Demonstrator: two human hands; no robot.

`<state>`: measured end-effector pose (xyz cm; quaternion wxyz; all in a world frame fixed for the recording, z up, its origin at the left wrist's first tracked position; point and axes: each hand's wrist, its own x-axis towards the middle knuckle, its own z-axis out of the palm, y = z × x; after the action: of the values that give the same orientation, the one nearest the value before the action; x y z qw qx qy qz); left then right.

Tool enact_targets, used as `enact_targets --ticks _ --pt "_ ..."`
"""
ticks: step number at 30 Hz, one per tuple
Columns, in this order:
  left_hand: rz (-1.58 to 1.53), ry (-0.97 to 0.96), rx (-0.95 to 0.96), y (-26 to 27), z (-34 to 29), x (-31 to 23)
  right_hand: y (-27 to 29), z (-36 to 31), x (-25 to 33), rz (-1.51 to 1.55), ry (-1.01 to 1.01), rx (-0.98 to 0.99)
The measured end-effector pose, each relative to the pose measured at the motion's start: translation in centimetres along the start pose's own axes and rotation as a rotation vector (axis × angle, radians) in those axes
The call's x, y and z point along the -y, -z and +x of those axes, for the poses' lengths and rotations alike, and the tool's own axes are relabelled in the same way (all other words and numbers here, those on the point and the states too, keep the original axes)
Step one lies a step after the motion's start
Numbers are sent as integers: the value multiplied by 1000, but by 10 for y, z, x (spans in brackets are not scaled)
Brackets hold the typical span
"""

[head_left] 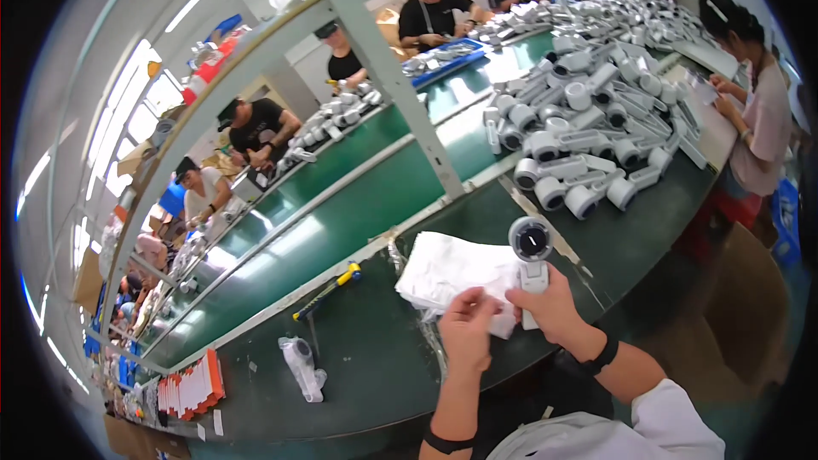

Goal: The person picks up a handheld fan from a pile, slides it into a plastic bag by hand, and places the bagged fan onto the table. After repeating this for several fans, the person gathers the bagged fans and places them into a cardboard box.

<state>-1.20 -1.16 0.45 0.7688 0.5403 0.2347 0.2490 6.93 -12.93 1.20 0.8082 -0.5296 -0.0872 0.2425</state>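
My right hand (550, 302) is closed round the handle of a white handheld device (534, 277). The device stands upright, its round head with a dark disc uppermost. Just left of it, my left hand (469, 324) has its fingers pinched on a thin, translucent plastic bag (503, 324). The bag hangs between both hands, partly hidden by the fingers. Behind my hands lies a stack of thin white bags or sheets (447, 268) on the dark green bench. Farther left rests a similar device inside a clear bag (301, 370).
A large heap of white devices (588, 119) covers the bench at the far right. A yellow-and-blue handled tool (328, 291) and orange-and-white cartons (192, 388) lie leftward. A metal post (400, 85) rises beyond the bench. Several people work along the green conveyor (341, 192); one person (758, 111) stands at right.
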Motion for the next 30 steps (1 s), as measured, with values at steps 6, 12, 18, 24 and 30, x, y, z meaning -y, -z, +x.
enact_targets --ticks 6,12,18,24,30 --pt "-594 225 5 13 8 -8 -1 -2 -4 -54 64 -68" --pt "-112 126 12 5 0 0 6 -8 -14 -294 187 -98" --pt "-188 51 -75 0 -3 -5 31 -27 0 -509 345 -57" --pt "206 -2 38 -13 -10 -15 68 -54 64 -390 -171 378" --pt "178 -32 126 -11 -5 -11 67 -29 64 -685 -428 627"
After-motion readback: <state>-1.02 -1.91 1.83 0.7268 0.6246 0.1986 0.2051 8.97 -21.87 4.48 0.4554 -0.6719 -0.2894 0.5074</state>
